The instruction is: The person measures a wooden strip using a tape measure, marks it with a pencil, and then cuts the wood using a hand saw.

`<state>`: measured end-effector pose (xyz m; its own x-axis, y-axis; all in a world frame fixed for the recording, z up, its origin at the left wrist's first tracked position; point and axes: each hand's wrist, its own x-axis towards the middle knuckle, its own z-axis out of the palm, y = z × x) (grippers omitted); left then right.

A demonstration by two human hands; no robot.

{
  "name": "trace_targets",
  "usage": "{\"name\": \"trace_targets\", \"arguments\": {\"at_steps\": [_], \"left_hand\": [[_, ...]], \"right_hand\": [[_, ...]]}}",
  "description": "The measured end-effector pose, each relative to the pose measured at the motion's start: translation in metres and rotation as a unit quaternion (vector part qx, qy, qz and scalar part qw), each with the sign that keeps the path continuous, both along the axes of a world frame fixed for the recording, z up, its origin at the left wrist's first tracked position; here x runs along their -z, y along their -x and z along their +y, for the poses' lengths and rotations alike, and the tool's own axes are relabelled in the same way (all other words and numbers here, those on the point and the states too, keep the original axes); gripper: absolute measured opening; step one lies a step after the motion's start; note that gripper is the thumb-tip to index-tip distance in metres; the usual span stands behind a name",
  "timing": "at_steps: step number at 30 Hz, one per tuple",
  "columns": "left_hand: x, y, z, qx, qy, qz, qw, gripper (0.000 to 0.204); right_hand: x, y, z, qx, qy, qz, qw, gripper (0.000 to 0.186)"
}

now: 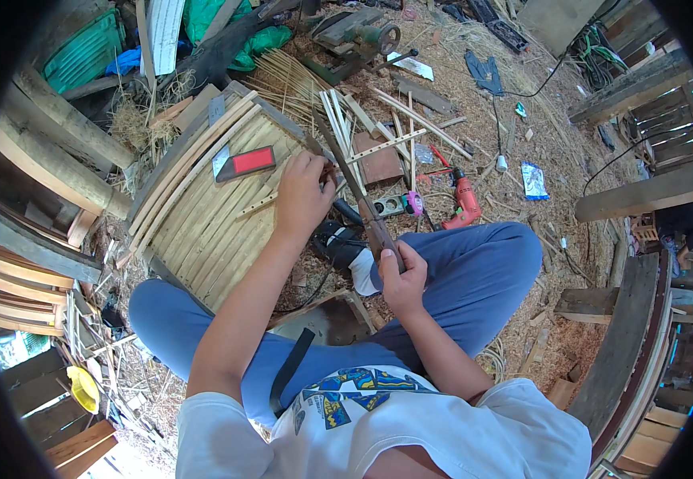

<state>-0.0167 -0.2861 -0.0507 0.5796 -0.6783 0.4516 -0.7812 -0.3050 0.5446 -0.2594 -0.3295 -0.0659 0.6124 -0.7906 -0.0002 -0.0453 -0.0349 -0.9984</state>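
Note:
My right hand (402,279) is closed round the brown wooden handle of a long knife (345,156). Its narrow dark blade slants up and away to the left, passing close by the fingers of my left hand (305,191). That left hand is closed in a pinch, and a small dark flat piece (313,145) juts out past its fingertips; its kind is unclear. A thin pale wooden strip with holes (386,147) runs behind the left hand and comes out on both sides. Whether the left fingers also grip this strip cannot be seen.
A slatted wooden panel (202,239) lies left, bearing a red-and-silver square (242,164) and curved strips. To the right are a red drill (464,199), a power strip (389,206) and a pink tape measure (414,203). Shavings cover the floor. A bench vise (370,38) stands farther off.

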Motion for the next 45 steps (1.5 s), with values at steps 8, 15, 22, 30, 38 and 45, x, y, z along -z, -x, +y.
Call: {"name": "trace_targets", "arguments": {"at_steps": [8,15,22,30,38,45], "left_hand": [[0.001,0.0,0.002,-0.001,-0.003,0.011,1.0,0.021],[0.002,0.0,0.002,-0.002,-0.006,0.012,1.0,0.022],[0.0,0.001,0.002,-0.002,-0.005,0.011,1.0,0.022],[0.002,0.001,0.003,-0.002,0.014,0.004,1.0,0.026],[-0.002,0.003,0.002,-0.011,0.008,-0.008,1.0,0.03],[-0.002,0.003,0.001,-0.014,0.008,-0.007,1.0,0.029]], "right_hand": [[-0.003,-0.001,0.001,-0.004,-0.015,-0.003,1.0,0.031],[-0.007,-0.001,0.002,-0.003,-0.019,0.004,1.0,0.03],[-0.006,-0.001,0.001,-0.006,0.0,0.017,1.0,0.03],[-0.006,-0.002,0.002,0.009,0.009,0.014,1.0,0.027],[-0.011,-0.001,0.001,0.007,-0.001,0.019,1.0,0.028],[-0.009,0.0,-0.004,-0.013,0.062,0.031,0.998,0.021]]}}
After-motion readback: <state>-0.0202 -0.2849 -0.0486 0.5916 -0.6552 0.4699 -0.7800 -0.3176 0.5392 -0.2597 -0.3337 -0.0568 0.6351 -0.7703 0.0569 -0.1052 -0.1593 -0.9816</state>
